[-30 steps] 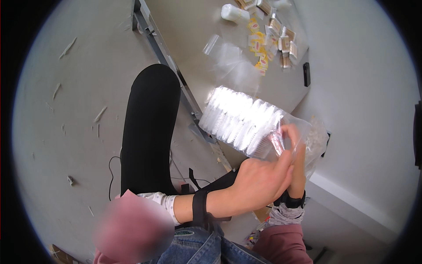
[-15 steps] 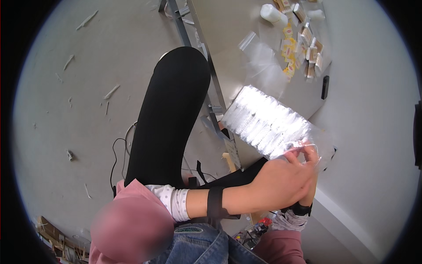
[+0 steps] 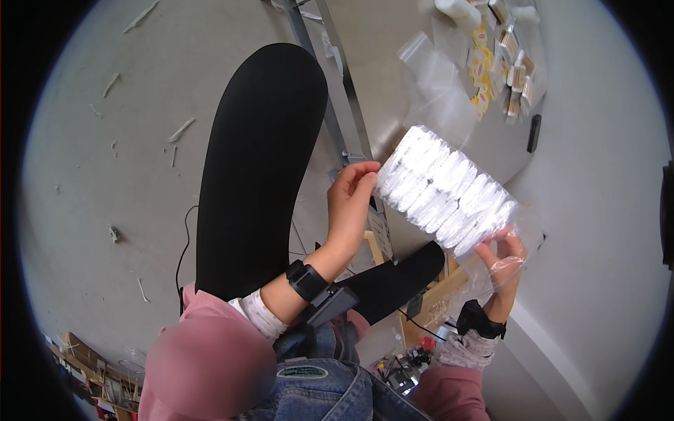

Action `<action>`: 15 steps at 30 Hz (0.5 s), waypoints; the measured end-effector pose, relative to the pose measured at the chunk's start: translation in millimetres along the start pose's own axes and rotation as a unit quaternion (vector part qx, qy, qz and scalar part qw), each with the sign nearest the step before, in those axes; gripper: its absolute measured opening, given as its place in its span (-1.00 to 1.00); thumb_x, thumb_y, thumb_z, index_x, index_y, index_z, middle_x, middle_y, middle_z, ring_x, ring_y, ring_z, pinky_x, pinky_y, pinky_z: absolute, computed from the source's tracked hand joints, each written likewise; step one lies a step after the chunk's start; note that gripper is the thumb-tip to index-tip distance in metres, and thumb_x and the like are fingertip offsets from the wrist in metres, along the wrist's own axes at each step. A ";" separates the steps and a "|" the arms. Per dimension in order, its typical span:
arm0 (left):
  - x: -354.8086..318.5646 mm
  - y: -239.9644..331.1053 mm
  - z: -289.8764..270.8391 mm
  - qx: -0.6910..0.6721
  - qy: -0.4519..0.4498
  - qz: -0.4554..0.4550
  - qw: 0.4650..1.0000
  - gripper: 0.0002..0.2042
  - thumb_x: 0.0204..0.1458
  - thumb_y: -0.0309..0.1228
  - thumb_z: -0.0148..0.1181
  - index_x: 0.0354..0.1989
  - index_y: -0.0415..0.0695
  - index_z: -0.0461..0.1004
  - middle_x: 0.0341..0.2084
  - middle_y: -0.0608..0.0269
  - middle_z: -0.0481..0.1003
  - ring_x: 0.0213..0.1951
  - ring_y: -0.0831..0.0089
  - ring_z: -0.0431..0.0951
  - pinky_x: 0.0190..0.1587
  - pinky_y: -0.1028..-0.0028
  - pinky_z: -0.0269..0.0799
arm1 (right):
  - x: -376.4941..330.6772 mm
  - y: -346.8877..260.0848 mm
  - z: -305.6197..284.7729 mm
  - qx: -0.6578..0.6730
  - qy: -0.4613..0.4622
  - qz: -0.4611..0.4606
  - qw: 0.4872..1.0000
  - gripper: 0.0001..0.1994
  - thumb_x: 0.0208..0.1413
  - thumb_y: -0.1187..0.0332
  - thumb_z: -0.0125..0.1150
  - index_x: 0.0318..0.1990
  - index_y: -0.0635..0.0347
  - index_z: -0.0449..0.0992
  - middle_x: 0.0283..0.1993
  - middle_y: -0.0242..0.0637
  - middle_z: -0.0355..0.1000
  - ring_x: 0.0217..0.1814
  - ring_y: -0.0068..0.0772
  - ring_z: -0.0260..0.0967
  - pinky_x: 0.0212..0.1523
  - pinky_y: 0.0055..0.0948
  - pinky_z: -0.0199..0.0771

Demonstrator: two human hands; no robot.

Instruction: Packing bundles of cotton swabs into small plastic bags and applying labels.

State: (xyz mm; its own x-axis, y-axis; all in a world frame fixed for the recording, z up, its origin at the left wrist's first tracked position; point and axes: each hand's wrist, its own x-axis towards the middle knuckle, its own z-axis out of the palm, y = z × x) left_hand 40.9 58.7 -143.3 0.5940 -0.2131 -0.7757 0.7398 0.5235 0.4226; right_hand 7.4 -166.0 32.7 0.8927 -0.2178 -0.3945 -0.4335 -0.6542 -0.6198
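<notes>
A clear plastic bag (image 3: pixel 449 189) packed with rows of white, crinkled pieces lies tilted across the table's near edge. At its left end, my left hand (image 3: pixel 353 196) has its thumb and fingers closed on the bag's edge. My right hand (image 3: pixel 504 256) is closed on the loose, see-through plastic at the opposite end, with film spilling over its fingers. What exactly the white pieces are cannot be made out.
Flat clear bags (image 3: pixel 442 91) lie on the grey table (image 3: pixel 372 70) beyond the pack. Farther back are yellow packets (image 3: pixel 481 70), several small packs of thin sticks (image 3: pixel 516 74) and a white roll (image 3: pixel 460 10). A black object (image 3: pixel 534 133) sits by the wall-side edge.
My left hand has moved from beside my right hand to the pack's left end. The right hand keeps hold of the loose plastic. The view has shifted slightly.
</notes>
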 end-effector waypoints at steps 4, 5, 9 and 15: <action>-4.4 -3.9 7.2 -0.011 -0.035 0.017 0.999 -0.73 0.10 -0.44 0.15 -0.02 -0.21 0.46 -0.16 0.28 0.50 -0.10 0.51 0.44 0.03 0.49 0.35 | 0.3 8.0 -6.1 0.023 -0.002 0.004 1.000 -0.69 -0.18 0.69 0.43 -0.28 0.29 0.44 -0.30 -0.34 0.40 -0.21 -0.47 0.36 -0.08 -0.47 0.35; -4.5 -5.1 8.6 -0.019 -0.043 0.019 0.999 -0.72 0.07 -0.45 0.19 -0.03 -0.23 0.45 -0.16 0.26 0.49 -0.09 0.50 0.44 0.03 0.48 0.35 | -0.1 8.5 -6.6 0.022 -0.004 -0.006 1.000 -0.68 -0.17 0.70 0.43 -0.28 0.28 0.43 -0.30 -0.34 0.39 -0.21 -0.48 0.35 -0.08 -0.47 0.35; -4.7 -7.3 12.6 0.001 -0.038 0.028 0.999 -0.67 0.05 -0.44 0.23 0.00 -0.24 0.45 -0.14 0.27 0.49 -0.06 0.54 0.44 0.08 0.50 0.32 | 0.6 6.5 -5.7 0.024 0.003 -0.007 1.000 -0.69 -0.17 0.69 0.42 -0.28 0.27 0.42 -0.30 -0.35 0.39 -0.21 -0.48 0.34 -0.07 -0.48 0.34; -2.5 -9.5 10.1 0.008 -0.033 0.025 0.999 -0.65 0.05 -0.43 0.23 0.02 -0.23 0.43 -0.13 0.27 0.49 -0.04 0.52 0.44 0.09 0.51 0.31 | 2.5 -0.7 1.5 0.020 0.002 -0.008 1.000 -0.70 -0.16 0.68 0.43 -0.28 0.29 0.44 -0.30 -0.35 0.39 -0.22 -0.47 0.34 -0.07 -0.46 0.35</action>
State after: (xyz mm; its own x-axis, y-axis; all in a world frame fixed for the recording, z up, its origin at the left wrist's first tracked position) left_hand 35.6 45.9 -140.6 0.6488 -0.2414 -0.7217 0.7139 0.5213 0.4674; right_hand 9.7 -164.9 31.1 0.8999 -0.2114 -0.3814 -0.4241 -0.6276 -0.6529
